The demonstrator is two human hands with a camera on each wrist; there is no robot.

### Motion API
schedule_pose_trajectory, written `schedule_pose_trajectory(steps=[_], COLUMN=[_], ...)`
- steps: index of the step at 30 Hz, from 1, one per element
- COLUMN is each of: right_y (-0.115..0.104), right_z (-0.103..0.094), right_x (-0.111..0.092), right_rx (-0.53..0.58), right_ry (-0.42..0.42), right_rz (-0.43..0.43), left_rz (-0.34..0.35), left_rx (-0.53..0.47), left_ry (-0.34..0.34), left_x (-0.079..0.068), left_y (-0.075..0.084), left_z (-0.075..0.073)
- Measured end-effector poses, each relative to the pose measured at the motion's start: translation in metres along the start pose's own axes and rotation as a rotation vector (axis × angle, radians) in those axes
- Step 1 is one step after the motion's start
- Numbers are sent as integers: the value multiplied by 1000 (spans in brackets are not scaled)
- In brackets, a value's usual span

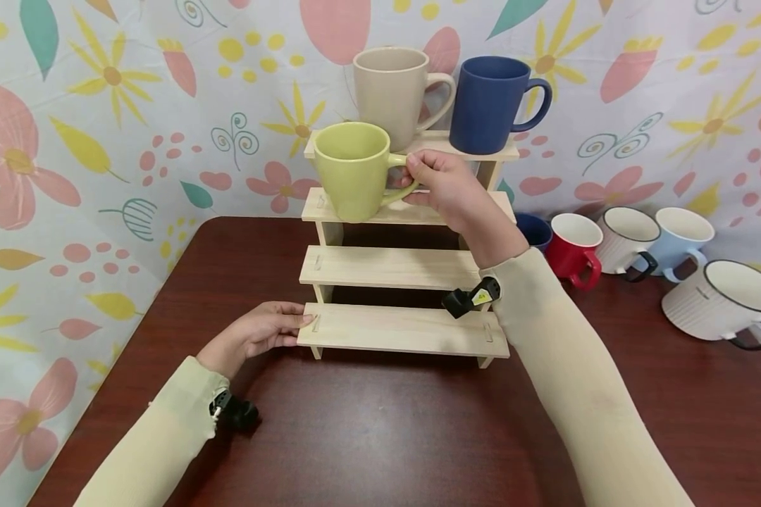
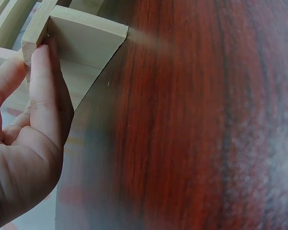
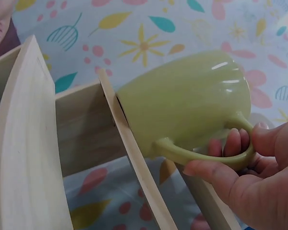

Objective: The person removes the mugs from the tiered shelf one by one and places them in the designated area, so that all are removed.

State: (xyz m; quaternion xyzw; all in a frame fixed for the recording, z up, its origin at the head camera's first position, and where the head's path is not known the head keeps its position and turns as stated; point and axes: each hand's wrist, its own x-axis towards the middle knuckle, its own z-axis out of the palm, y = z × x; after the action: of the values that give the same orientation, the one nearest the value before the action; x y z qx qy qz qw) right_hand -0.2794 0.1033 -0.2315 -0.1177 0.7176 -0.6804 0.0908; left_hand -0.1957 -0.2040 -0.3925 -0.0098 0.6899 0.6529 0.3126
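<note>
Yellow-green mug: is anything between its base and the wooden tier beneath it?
Nothing visible: the right hand holds the yellow-green mug by its handle, and the base touches or nearly touches the wooden tier.

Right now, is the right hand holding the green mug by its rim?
No, the right wrist view shows the right hand gripping the green mug by its handle.

No text, brand or number can be read in any view. A yellow label (image 1: 483, 297) stands on the black wrist camera (image 1: 459, 303) by the right sleeve (image 1: 561, 366), and a tiny dark mark stands on the ribbed white mug (image 1: 697, 313), both too small to make out
</note>
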Motion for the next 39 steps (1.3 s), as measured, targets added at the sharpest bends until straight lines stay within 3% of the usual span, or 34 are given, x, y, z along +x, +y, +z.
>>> schedule_pose_trajectory(steps=[11, 20, 30, 39], right_y=[1, -2, -2, 4], right_z=[1, -3, -14, -28], right_x=[-15, -26, -47, -64], right_rx=[8, 96, 151, 210], right_ry=[45, 64, 27, 46], right_rz=[-37, -74, -126, -102], left_rz=[8, 6, 4, 5], left_rx=[8, 19, 14, 5], left_ry=[-3, 1, 4, 1], left_x=[0, 2, 1, 1], left_y=[2, -1, -1, -1], left_z=[2, 1, 0, 1])
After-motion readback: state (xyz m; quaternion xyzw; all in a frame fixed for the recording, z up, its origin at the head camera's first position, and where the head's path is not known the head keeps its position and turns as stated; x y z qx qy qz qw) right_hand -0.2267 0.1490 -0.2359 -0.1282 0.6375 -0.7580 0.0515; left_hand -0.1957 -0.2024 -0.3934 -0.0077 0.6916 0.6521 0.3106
